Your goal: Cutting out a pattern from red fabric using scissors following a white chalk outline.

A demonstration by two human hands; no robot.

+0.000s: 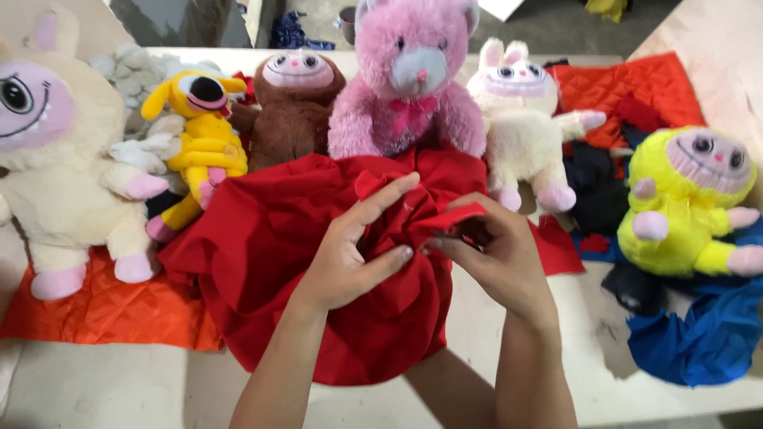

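Note:
A rumpled red cloth point(270, 238) lies on the pale table in front of me. My left hand point(354, 250) rests on its middle with the fingers spread, fingertips pressing a fold. My right hand point(497, 254) pinches a bunched edge of the same red cloth beside the left fingertips. Both forearms come in from the bottom edge.
Plush toys line the far side: a cream one point(63, 151), a yellow one point(203, 143), a brown one point(296, 103), a pink bear point(409, 79), a white one point(524, 127), a yellow-green one point(691, 206). Orange quilted fabric point(103, 310) lies left, blue fabric point(707, 334) right.

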